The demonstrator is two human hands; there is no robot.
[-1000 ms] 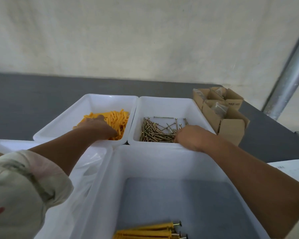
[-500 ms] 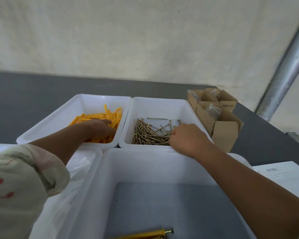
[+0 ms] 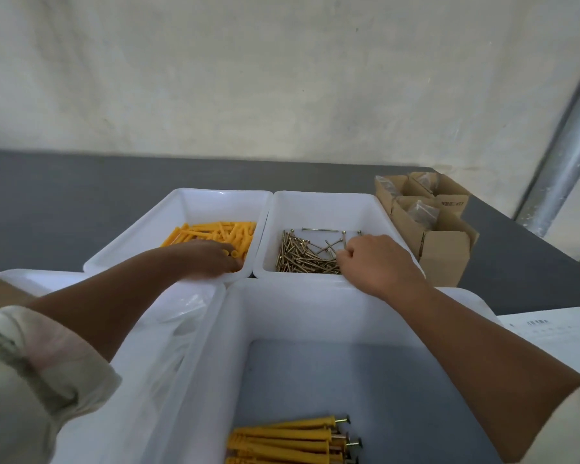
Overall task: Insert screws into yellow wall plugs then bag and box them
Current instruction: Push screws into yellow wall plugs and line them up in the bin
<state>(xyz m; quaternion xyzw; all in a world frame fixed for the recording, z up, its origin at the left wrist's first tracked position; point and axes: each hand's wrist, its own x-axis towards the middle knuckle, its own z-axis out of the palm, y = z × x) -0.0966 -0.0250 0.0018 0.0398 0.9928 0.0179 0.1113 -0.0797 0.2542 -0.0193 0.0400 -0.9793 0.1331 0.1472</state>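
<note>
Loose yellow wall plugs (image 3: 215, 232) lie in the white left bin (image 3: 221, 193). My left hand (image 3: 203, 259) reaches into its near right corner, fingertips down among the plugs, so any grip is hidden. Brass screws (image 3: 298, 259) are piled in the white right bin (image 3: 322, 196). My right hand (image 3: 377, 262) lies over the pile's right side, its finger and thumb curled and pinching a screw. Several plugs with screws in them (image 3: 292, 440) lie in the large front bin (image 3: 315, 306).
A bin holding clear plastic bags (image 3: 181, 316) stands at the front left. Open cardboard boxes (image 3: 446, 256) with bagged parts stand right of the screw bin. A printed paper sheet (image 3: 556, 329) lies at the right. A metal pipe (image 3: 563, 162) rises beyond the grey table (image 3: 47, 202).
My left hand has slid toward the near right corner of the plug bin. My right hand has moved slightly further onto the screw pile and its fingers have closed.
</note>
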